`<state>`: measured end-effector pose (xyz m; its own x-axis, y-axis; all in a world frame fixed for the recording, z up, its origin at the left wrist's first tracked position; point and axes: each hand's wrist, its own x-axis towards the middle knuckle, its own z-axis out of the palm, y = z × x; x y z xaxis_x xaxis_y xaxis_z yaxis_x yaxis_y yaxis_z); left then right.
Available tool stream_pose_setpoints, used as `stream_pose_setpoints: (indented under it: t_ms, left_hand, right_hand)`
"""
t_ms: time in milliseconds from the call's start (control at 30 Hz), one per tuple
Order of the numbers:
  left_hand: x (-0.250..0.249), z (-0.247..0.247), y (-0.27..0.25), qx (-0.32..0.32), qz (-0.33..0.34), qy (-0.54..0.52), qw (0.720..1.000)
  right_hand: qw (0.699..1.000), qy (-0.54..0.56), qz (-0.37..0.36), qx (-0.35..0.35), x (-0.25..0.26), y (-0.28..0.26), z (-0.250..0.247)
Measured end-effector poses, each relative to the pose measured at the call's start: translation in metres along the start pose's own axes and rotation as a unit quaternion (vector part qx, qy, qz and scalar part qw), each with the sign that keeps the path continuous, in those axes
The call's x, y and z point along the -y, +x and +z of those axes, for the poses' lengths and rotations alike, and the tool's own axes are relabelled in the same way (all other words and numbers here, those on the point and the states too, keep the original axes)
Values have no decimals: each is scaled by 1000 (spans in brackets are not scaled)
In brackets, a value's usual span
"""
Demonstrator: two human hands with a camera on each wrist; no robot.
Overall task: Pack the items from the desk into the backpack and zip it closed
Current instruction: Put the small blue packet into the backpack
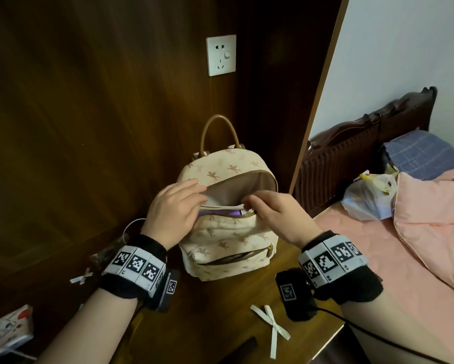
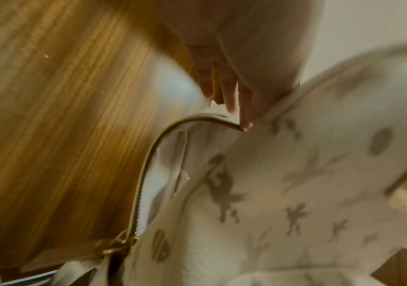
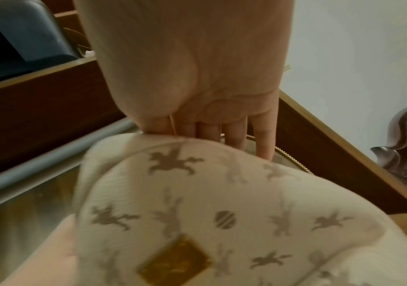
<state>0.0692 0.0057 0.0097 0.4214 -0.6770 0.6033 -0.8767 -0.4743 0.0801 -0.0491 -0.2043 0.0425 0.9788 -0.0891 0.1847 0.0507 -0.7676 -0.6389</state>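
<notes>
Cream backpack (image 1: pixel 227 240) with tan horse print, upright on the counter (image 1: pixel 220 311), main zip open, purple item (image 1: pixel 220 213) and white papers (image 1: pixel 220 207) inside.

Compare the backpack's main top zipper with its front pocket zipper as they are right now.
On the cream horse-print backpack, the main top zipper gapes wide, showing beige lining and items inside; the front pocket zipper gapes only slightly. The left hand and right hand work at the main opening; neither touches the pocket zipper. Both zippers look brass-toned.
</notes>
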Motion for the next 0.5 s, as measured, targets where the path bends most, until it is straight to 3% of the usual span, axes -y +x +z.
stream_pose_setpoints:
  t_ms: [167, 300, 500]
  left_hand:
    - [7, -48, -24, -34, -79, -8, 996]
    - [24, -86, -66, -45, -179, -9, 983]
    - [53, -120, -157, -1, -287, 11, 958]
  right_hand:
    - [997, -3, -52, -62, 54, -1, 5]
    - [994, 4, -86, -69, 99, -2, 28]
    - [987, -6, -152, -58, 144, -5, 88]
